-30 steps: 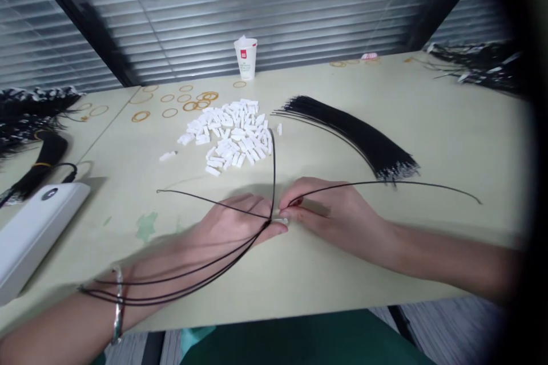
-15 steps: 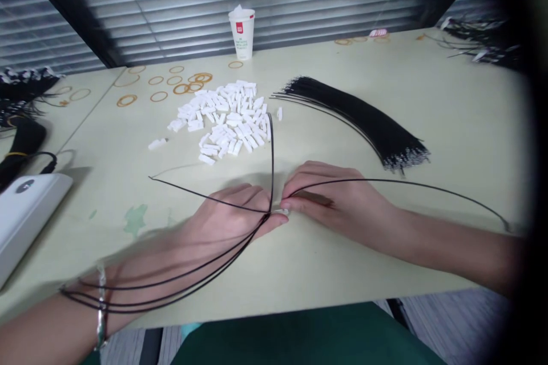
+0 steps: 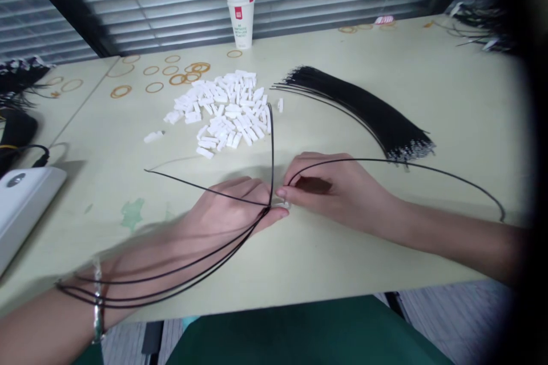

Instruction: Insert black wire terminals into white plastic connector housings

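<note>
While the left hand (image 3: 233, 205) is closed around a small connector (image 3: 282, 204), its pale, glossy end shows past the thumb, on the near side of the pile of white pieces (image 3: 233, 111). The connector is narrow and whitish; the left fingers cover the rest of it. Thin black wires (image 3: 171, 297) gather beside it: at least three curve back over the left wrist and its bracelet (image 3: 98, 302), one points left, and at least one rises toward the pile's right edge. The right hand (image 3: 338, 185), nearer the wearer than the pile, pinches a single wire (image 3: 398, 161) between thumb and forefinger, right by the connector; the wire's long part arches over that hand.

Right of the pile lies a thick black wire bundle (image 3: 363, 102) with silvery ends. Behind the pile stands a paper cup (image 3: 243, 25); tan rubber bands (image 3: 154, 87) are scattered behind it and to its left. Further left are a white device (image 3: 29, 205) with a black cable and dark wire bunches (image 3: 17, 128). Another tangle (image 3: 486, 25) lies far to the right.

Counted: one cup, one device, one thick bundle, and two loose white pieces (image 3: 153, 136) beside the pile, one on either side. The pile and the overlapping bands cannot be counted exactly.
</note>
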`<state>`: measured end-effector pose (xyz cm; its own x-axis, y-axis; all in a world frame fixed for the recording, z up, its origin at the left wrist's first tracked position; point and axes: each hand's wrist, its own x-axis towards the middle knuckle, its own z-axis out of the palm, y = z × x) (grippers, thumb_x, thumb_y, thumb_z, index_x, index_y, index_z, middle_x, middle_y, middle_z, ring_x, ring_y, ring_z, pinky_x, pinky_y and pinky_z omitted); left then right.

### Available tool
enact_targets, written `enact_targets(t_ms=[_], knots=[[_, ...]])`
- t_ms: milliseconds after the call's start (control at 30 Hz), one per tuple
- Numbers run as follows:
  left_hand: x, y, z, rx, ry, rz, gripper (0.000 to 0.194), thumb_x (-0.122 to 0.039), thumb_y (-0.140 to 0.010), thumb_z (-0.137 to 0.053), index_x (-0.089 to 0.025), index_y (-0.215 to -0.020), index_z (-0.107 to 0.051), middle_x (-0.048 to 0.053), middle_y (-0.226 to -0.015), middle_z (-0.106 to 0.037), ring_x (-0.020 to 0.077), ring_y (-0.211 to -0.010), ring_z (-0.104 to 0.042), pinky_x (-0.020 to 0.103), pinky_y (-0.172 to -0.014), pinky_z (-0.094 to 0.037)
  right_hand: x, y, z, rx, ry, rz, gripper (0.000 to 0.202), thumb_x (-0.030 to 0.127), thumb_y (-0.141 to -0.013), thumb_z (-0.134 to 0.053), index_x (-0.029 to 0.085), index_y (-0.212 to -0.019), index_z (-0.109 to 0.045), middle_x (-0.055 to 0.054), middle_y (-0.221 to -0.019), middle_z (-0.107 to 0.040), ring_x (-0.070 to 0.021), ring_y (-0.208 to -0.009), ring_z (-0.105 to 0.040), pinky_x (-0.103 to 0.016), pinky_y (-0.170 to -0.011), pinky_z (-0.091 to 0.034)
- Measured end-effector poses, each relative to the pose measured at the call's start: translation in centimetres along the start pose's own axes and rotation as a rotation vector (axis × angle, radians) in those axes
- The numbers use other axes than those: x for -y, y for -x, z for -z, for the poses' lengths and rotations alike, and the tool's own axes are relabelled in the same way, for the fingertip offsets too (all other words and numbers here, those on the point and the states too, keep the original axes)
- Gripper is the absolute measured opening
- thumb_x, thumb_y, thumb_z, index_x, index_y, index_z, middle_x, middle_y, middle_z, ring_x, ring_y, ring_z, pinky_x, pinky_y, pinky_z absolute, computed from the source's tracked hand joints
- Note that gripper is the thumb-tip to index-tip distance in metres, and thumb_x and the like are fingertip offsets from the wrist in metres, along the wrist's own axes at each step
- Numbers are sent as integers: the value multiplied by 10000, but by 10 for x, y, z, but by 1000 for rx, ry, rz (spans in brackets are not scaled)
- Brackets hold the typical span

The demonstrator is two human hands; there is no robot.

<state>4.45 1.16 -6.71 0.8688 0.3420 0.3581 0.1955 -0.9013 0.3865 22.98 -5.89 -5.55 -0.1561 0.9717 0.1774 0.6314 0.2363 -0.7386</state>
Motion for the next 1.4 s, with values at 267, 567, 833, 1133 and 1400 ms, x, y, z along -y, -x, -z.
enact_targets(t_ms=[267,567,833,1133,1400], knots=[[-3,-2,2,15,-14,17,176,-287,-863,-531,-182,-724,-557,-26,-614,-491,116,-550,-486,239,-515,-410,-2,0,0,20,-78,-55,218,281,-823,-566,154,-647,-547,12,-685,-537,-70,-590,-445,-219,-518,-318],[4,-1,0,12,-19,-14,181,-316,-871,-508,-196,-754,-576,-27,-630,-499,117,-555,-494,234,-509,-425,-6,-1,-1,-3,-84,-25,274,275,-826,-559,148,-601,-468,26,-633,-450,-55,-560,-378,-214,-489,-274],[3,2,-1,28,-25,-4,185,-334,-886,-475,-202,-838,-595,-9,-677,-533,132,-613,-531,250,-569,-460,-5,0,-3,-21,-70,42,267,249,-828,-564,146,-593,-486,24,-611,-435,-63,-581,-396,-221,-499,-287],[4,2,0,52,-34,-1,244,-357,-908,-423,-198,-799,-572,-9,-676,-528,122,-615,-529,227,-546,-443,-5,0,-3,-26,16,168,281,244,-850,-545,155,-599,-453,18,-611,-466,-83,-636,-436,-221,-551,-330],[2,0,2,77,-74,10,319,-391,-929,-373,-196,-785,-580,2,-691,-566,131,-636,-541,242,-559,-448,1,1,-1,-7,212,389,264,186,-899,-437,167,-636,-430,-16,-660,-485,-125,-680,-433,-279,-664,-351]])
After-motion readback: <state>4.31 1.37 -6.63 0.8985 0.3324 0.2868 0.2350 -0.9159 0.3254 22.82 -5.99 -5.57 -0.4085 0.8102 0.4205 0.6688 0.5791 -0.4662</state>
